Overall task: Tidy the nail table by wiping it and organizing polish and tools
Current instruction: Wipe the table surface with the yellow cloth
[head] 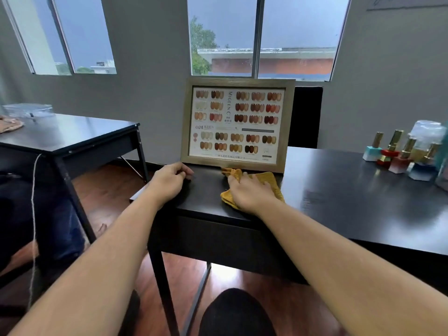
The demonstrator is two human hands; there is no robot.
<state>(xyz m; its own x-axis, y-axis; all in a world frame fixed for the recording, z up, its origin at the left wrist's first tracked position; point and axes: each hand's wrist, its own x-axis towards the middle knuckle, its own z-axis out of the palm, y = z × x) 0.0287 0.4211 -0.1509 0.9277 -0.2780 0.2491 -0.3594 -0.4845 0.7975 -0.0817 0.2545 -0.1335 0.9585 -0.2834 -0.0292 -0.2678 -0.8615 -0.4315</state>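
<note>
My right hand presses a mustard-yellow cloth flat on the black nail table, just in front of a wooden-framed nail colour chart that stands upright at the table's left end. My left hand rests with curled fingers on the table's left corner, beside the frame's lower left corner; whether it touches the frame I cannot tell. Several nail polish bottles with gold caps stand grouped at the far right of the table.
A clear jar and a teal bottle stand behind the polishes at the right edge. A second black table stands to the left with a clear box on it. A black chair back rises behind the frame.
</note>
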